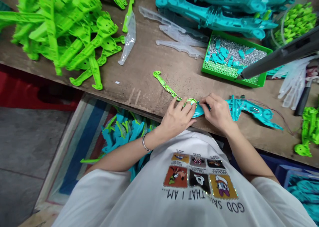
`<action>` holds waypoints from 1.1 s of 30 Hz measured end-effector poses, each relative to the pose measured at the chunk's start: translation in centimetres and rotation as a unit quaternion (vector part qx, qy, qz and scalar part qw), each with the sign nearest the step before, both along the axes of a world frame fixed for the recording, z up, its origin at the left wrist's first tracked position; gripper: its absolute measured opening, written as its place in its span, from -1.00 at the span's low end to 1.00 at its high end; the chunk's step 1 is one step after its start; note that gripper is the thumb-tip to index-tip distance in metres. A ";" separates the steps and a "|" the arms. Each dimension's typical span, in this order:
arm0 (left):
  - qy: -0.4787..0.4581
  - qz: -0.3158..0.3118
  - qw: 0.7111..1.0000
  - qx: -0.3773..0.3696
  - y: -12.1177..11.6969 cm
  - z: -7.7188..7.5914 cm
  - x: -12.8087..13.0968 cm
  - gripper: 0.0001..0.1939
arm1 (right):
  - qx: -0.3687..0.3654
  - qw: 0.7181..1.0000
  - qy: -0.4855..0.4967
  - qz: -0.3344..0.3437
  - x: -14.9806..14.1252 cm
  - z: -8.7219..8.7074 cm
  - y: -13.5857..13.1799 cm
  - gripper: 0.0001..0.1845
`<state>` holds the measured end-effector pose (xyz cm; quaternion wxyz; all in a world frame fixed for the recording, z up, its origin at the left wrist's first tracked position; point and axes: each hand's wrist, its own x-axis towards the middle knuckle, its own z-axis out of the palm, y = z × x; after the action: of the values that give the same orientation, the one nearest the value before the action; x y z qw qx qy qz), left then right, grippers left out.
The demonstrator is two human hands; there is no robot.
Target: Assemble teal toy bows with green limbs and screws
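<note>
A long turquoise plastic shell (pixel 258 111), with a lime-green plastic arm (pixel 165 85) at its left end, lies along the table's near edge. My left hand (pixel 178 115) is closed on the green arm's round end, fingers on top and thumb at the near side. Beside it, my right hand (pixel 218 114) bends over the shell's middle with thumb and forefinger pinched together. Whatever is between those fingertips is hidden. Small fittings show inside the shell's right part, and a thin dark red wire (pixel 275 112) trails off it to the right.
Lime-green parts (pixel 74 34) are heaped at the left. Translucent pieces (pixel 179 37) and large turquoise shells (pixel 211 16) lie at the back. A green basket (pixel 234 77) holds screws and turquoise bits. A dark bar (pixel 281 52) slants in from the right. Below the edge, finished-looking pieces (pixel 127 130) fill a box.
</note>
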<state>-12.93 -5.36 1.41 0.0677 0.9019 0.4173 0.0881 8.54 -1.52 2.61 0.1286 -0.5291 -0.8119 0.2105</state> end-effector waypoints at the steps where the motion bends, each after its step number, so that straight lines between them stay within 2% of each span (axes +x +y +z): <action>1: 0.004 0.003 1.000 -0.002 0.0 0.1 0.1 -0.37 | -0.004 1.000 -0.012 0.007 0.1 0.3 0.0 -0.78; 7: 0.019 0.026 0.999 -0.015 0.0 0.9 1.1 -0.33 | -0.034 0.998 -0.034 0.028 1.7 1.4 0.2 -0.73; 12: 0.032 0.047 0.998 -0.001 -0.2 0.8 1.8 -0.33 | -0.019 0.997 -0.052 0.057 2.4 1.0 0.5 -0.72; 19: 0.026 0.073 0.997 -0.026 -0.6 0.7 2.2 -0.27 | 0.035 0.990 -0.103 0.087 2.5 0.3 0.9 -0.72; 28: 0.054 0.081 0.995 -0.027 -0.7 1.3 2.5 -0.28 | 0.022 0.992 -0.060 0.105 3.3 -0.1 1.4 -0.82; 33: 0.071 0.084 0.993 -0.038 -0.8 1.7 2.7 -0.24 | 0.049 0.986 -0.093 0.125 3.3 0.1 1.6 -0.81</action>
<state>-10.24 -6.18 3.09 0.0646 0.8642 0.4989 0.0128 11.79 0.07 2.68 0.0509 -0.4334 -0.8897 0.1345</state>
